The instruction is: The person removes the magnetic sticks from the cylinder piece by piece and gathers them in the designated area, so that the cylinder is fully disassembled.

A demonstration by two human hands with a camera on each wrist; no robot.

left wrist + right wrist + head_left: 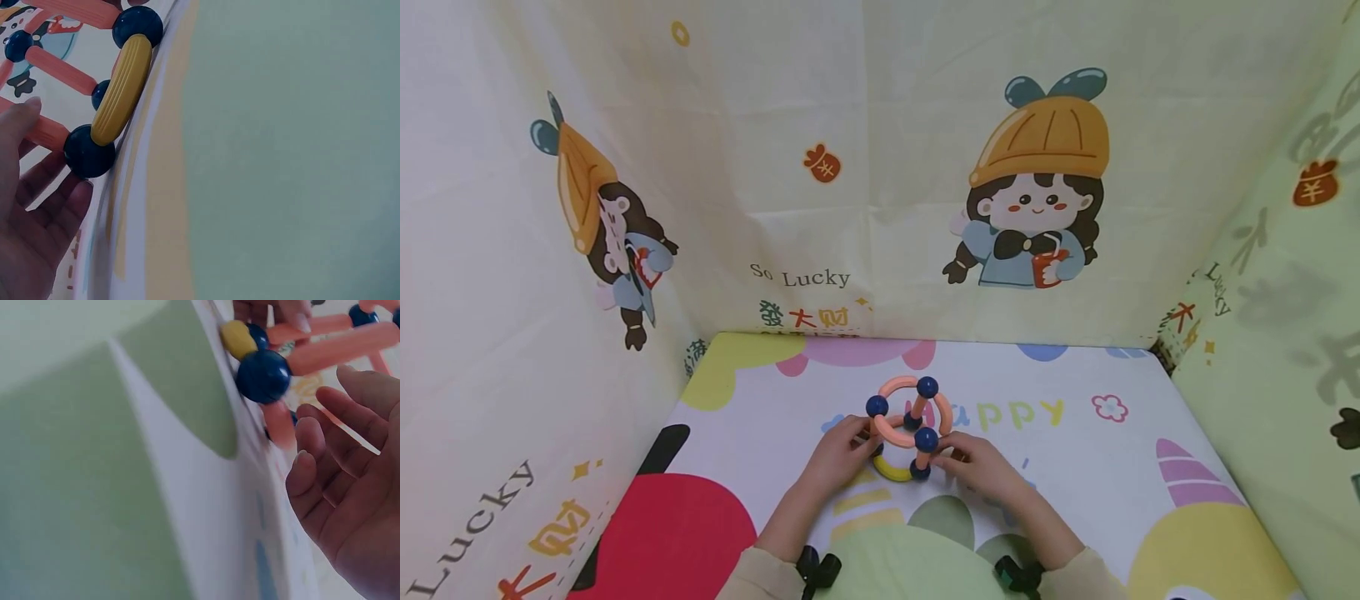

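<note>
A magnetic ball-and-rod building toy (895, 435) stands on the mat, made of dark blue balls and pink rods in two levels. Curved pink rods form a ring on top, and straight ones run upright. Low on the near side, a curved yellow rod (122, 90) links two balls. My left hand (844, 454) holds the toy's left side, its thumb on a pink upright and its fingers by the lower blue ball (89, 151). On the other side, my right hand (981, 471) is beside the right upright, fingers loosely bent with nothing gripped, as the right wrist view shows.
The toy rests on a printed mat (1060, 467) with coloured letters and shapes. Pale printed cloth walls (895, 208) enclose it at the back and both sides. A black strip (664, 448) lies along the left edge.
</note>
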